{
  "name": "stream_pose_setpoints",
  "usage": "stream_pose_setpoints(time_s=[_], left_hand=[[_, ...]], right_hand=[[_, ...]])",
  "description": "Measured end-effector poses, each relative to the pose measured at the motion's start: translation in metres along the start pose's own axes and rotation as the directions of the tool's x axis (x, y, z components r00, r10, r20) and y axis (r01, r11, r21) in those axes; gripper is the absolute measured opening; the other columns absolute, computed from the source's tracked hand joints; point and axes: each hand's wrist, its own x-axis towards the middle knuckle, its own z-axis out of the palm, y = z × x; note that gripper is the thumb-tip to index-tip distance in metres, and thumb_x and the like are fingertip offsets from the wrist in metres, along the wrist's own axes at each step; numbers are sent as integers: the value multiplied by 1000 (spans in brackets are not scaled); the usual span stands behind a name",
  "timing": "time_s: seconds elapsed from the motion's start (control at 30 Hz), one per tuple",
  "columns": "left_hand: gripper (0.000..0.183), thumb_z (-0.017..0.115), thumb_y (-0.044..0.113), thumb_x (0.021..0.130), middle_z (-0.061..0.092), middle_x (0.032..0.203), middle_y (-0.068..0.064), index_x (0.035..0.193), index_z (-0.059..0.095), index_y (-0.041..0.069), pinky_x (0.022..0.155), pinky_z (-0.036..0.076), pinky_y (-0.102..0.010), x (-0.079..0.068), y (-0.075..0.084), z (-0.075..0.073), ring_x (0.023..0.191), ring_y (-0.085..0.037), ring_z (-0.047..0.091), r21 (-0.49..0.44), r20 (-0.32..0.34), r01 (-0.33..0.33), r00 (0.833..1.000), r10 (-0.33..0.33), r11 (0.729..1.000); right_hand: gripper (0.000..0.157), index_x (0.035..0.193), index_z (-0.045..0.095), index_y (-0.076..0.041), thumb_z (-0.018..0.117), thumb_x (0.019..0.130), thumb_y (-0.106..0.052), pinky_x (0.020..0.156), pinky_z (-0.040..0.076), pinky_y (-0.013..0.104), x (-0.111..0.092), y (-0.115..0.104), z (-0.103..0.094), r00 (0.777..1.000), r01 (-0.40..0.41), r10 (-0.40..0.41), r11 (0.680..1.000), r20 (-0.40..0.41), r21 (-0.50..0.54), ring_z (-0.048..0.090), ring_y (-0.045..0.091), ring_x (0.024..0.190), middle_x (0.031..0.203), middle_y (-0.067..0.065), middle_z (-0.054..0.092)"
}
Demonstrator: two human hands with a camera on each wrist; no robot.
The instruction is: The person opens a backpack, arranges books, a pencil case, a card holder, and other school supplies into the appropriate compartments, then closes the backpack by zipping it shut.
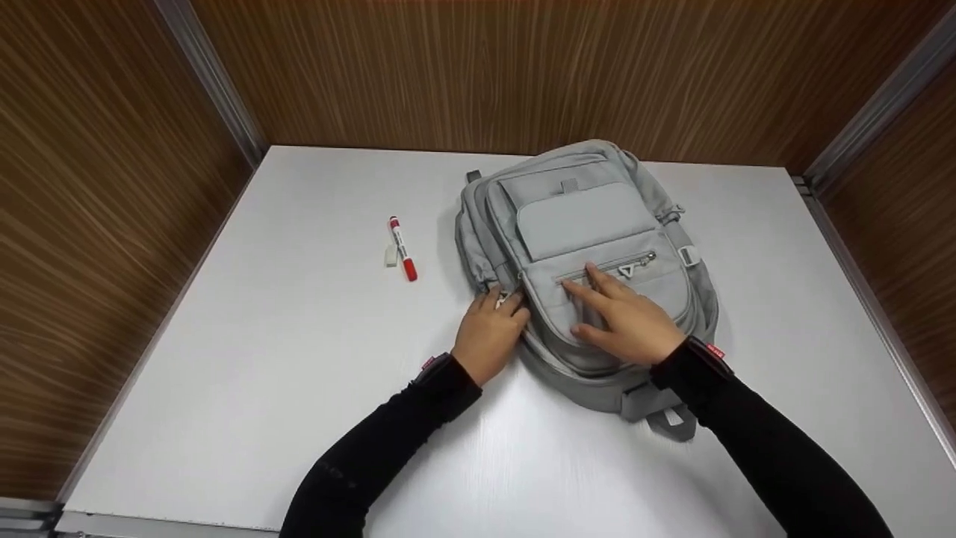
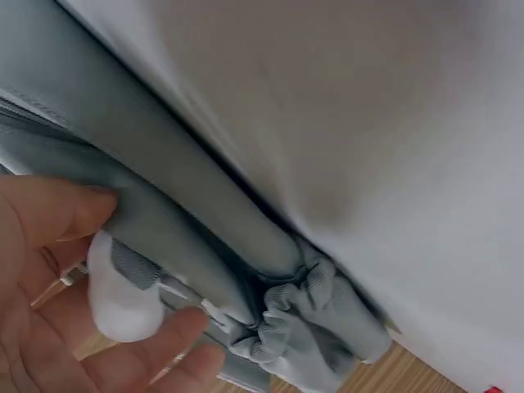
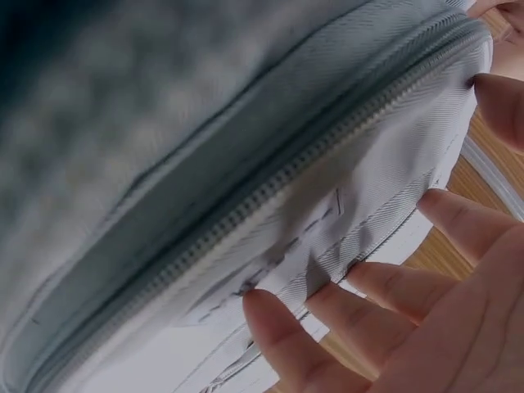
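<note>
A grey backpack (image 1: 586, 220) lies on its back on the white table, its front pockets facing up. My left hand (image 1: 489, 336) is at its left side edge, thumb and fingers bent around that edge. Close to those fingers are a pale triangular zipper pull (image 1: 503, 299) and, in the left wrist view, a rounded white tab (image 2: 123, 299) on a grey strap; whether the fingers pinch either is hidden. My right hand (image 1: 627, 317) rests with spread fingers on the lower front pocket, fingertips near its zipper (image 1: 605, 267). In the right wrist view, the fingertips (image 3: 266, 315) touch the pale fabric.
Left of the backpack, a red-and-white marker (image 1: 402, 248) lies on the table (image 1: 299, 359) beside a small whitish block (image 1: 390, 256). Wood-grain panels (image 1: 523, 75) enclose the back and both sides. A side strap with a white buckle (image 1: 688, 255) runs along the bag's right.
</note>
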Motion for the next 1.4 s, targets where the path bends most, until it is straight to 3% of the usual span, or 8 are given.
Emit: stream_pose_setpoints(time_s=[0.2, 0.33, 0.47, 0.67, 0.9, 1.1, 1.27, 1.4], left_hand=[[47, 60, 30, 88, 55, 135, -16, 129, 53, 8, 89, 57, -39, -5, 24, -10, 116, -36, 60, -36, -81, 9, 997, -12, 999], [68, 46, 54, 96, 29, 158, -19, 152, 33, 19, 93, 54, -48, -6, 42, -17, 132, -49, 45, -123, 90, 13, 996, -2, 992], [73, 40, 64, 95, 11, 165, -14, 156, 23, 28, 96, 50, -58, -5, 51, -17, 137, -55, 35, -159, 266, 76, 963, -31, 984], [74, 40, 66, 95, 8, 166, -11, 155, 27, 26, 94, 49, -62, 0, 50, -16, 137, -54, 35, -172, 331, 122, 942, -59, 978], [73, 42, 65, 94, 8, 166, -10, 154, 32, 25, 93, 47, -66, 6, 36, -13, 139, -55, 30, -176, 351, 134, 934, -65, 975], [69, 52, 63, 90, 21, 163, -8, 145, 45, 21, 102, 44, -61, 12, 10, -9, 139, -52, 33, -142, 305, 165, 945, -115, 976], [67, 62, 56, 87, 30, 160, -9, 138, 49, 16, 104, 46, -54, 15, -10, -7, 139, -47, 37, -135, 255, 188, 955, -149, 973], [63, 66, 46, 88, 32, 159, -12, 138, 48, 12, 108, 43, -51, 14, -25, -6, 139, -45, 38, -165, 244, 209, 956, -165, 964]], right_hand=[[67, 154, 32, -21, 59, 96, -39, 107, 31, 69, -5, 33, -23, 994, -99, 98, 995, -44, -13, 30, 51, 140, 159, 24, 26], [69, 155, 27, -20, 55, 97, -43, 106, 23, 75, -12, 65, -38, 976, -216, 216, 976, -26, 7, 20, 60, 140, 158, 30, 18], [75, 158, 16, -24, 52, 97, -48, 106, 18, 77, -19, 92, -38, 955, -295, 289, 948, 69, 119, 10, 63, 140, 160, 32, 0], [84, 159, 3, -26, 57, 97, -40, 110, 14, 74, -26, 110, -24, 962, -269, 250, 928, 106, 256, 7, 57, 144, 159, 34, 3], [87, 158, 0, -28, 58, 95, -44, 109, 19, 73, -22, 99, -20, 961, -275, 263, 938, 85, 211, 14, 57, 143, 159, 33, 10], [88, 159, -1, -26, 57, 96, -46, 106, 29, 71, -18, 77, -12, 966, -260, 255, 952, 54, 161, 27, 56, 139, 158, 32, 15], [91, 159, -1, -22, 57, 94, -48, 90, 44, 69, -15, 53, 2, 960, -280, 281, 955, 1, 94, 52, 60, 113, 151, 41, 23], [92, 159, 0, -16, 58, 94, -47, 83, 49, 66, -14, 36, 12, 956, -289, 292, 954, -32, 77, 61, 58, 97, 146, 47, 25]])
